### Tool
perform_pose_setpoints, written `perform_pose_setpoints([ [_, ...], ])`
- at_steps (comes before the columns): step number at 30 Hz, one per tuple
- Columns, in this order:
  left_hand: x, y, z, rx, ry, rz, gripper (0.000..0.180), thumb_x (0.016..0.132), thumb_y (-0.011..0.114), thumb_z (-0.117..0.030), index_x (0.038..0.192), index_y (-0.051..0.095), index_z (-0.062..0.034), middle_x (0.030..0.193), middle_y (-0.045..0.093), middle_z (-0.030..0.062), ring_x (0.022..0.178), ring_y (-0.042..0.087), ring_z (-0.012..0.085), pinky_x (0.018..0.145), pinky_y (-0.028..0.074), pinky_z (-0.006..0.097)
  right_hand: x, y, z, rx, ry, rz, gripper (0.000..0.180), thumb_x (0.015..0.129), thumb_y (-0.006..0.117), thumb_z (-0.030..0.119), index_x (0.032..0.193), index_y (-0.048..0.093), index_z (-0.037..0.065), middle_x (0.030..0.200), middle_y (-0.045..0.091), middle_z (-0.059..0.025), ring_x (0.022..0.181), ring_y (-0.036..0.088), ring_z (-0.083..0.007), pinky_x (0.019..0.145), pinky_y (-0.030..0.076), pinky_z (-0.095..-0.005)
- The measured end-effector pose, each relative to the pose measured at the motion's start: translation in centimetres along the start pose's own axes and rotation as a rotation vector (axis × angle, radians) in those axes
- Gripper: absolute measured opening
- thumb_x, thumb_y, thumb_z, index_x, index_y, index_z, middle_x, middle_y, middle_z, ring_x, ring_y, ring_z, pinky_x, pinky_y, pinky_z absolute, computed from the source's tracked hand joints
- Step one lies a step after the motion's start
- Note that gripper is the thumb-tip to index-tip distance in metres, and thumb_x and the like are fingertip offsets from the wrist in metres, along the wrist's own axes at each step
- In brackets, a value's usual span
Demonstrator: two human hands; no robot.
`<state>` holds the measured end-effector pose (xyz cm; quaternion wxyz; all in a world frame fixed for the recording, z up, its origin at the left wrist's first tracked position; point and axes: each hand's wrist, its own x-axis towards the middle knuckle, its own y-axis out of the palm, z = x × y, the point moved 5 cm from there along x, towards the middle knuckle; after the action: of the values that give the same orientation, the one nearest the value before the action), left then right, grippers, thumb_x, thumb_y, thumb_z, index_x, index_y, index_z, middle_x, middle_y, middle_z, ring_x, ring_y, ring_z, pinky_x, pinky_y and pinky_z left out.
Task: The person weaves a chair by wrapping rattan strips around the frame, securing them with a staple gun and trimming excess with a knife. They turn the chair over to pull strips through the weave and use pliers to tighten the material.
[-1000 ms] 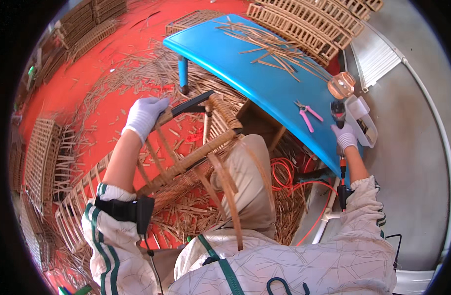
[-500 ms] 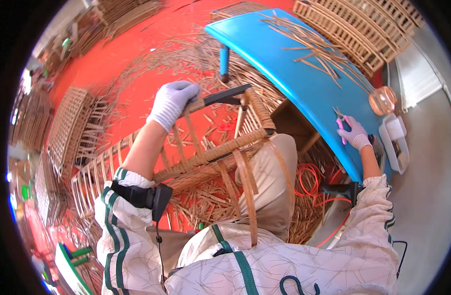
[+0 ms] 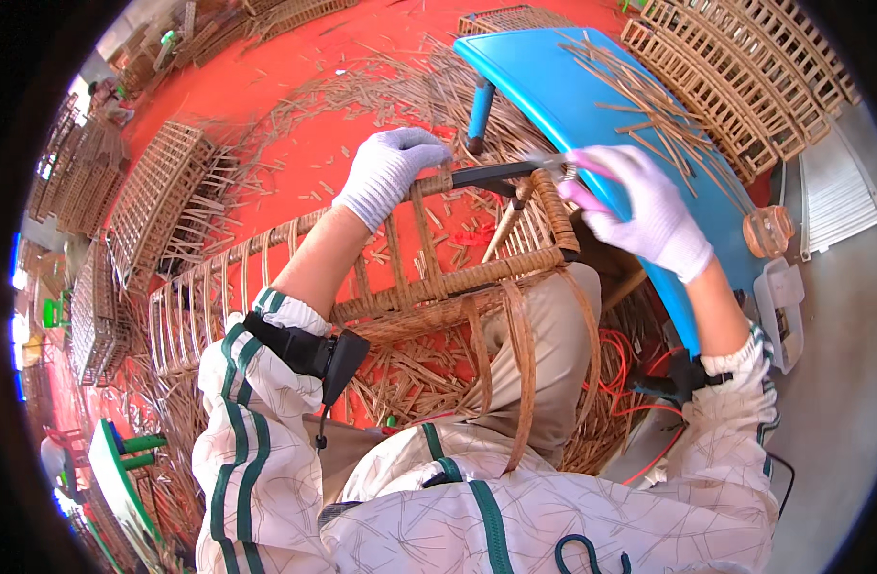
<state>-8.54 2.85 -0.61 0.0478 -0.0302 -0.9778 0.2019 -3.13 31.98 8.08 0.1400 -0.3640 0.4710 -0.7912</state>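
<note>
A rattan-wrapped frame [image 3: 458, 284] lies tilted across my lap, with slats along its left part. My left hand [image 3: 393, 172], in a white glove, is closed around its far rail, at the edge of the wrapping. A bare black stretch of the rail [image 3: 496, 174] runs from there to the far right corner. In my gloved right hand [image 3: 649, 206] is a pair of pliers with pink handles [image 3: 591, 165]; their jaws, blurred, are at that corner. Several loose flat rattan strips [image 3: 522, 364] hang from the near rail over my leg.
To the right stands a blue table [image 3: 544, 72] with a bundle of strips [image 3: 649, 96], an orange-tinted jar [image 3: 767, 231] and a white plastic tub [image 3: 781, 311]. Cut strips litter the red floor [image 3: 295, 163]. Stacked woven panels [image 3: 152, 201] stand left, more at the far right. An orange cord [image 3: 615, 368] lies near my leg.
My right hand has lifted the pliers off the blue table and brought them left to the frame's far right corner. My left hand keeps its hold on the rail.
</note>
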Motion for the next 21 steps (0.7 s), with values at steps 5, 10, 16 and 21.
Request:
perform_pose_setpoints([
  [5,0.0,0.2,-0.2,-0.012,0.061,-0.014,0.029,0.079,0.068,-0.031,0.093,0.077,-0.0067,0.095,0.073,0.0098,0.091,0.067,0.0207,0.085,0.05,0.033,3.4,4.0,0.5,-0.075,-0.08,0.221,0.062,0.07,0.076,0.019,0.128,0.059,0.007,0.12,0.061,-0.0132,0.112,0.06,-0.0315,0.1,0.049,-0.0399],
  [10,-0.1,0.3,-0.4,0.039,0.027,-0.02,0.031,0.079,0.068,-0.032,0.094,0.077,-0.0065,0.095,0.072,0.0104,0.092,0.066,0.0211,0.085,0.05,0.033,4.3,5.3,0.4,-0.068,-0.162,0.196,0.052,0.076,0.076,0.031,0.121,0.062,0.01,0.114,0.062,-0.0131,0.11,0.059,-0.0318,0.099,0.049,-0.0403],
  [16,-0.6,-0.1,-0.7,0.02,0.02,-0.036,0.033,0.078,0.069,-0.033,0.095,0.077,-0.0065,0.092,0.073,0.0109,0.088,0.067,0.0214,0.082,0.051,0.033,5.3,6.2,1.5,-0.115,-0.195,0.219,0.045,0.079,0.076,0.036,0.115,0.065,0.011,0.103,0.063,-0.0132,0.102,0.061,-0.0324,0.093,0.05,-0.0421],
  [21,-0.2,0.1,-0.6,0.038,-0.024,-0.024,0.033,0.077,0.069,-0.034,0.095,0.078,-0.0079,0.093,0.073,0.0108,0.087,0.068,0.0213,0.081,0.052,0.033,5.7,6.4,0.5,-0.103,-0.291,0.214,0.033,0.083,0.073,0.033,0.109,0.067,0.014,0.09,0.064,-0.0096,0.092,0.063,-0.0319,0.085,0.053,-0.0423],
])
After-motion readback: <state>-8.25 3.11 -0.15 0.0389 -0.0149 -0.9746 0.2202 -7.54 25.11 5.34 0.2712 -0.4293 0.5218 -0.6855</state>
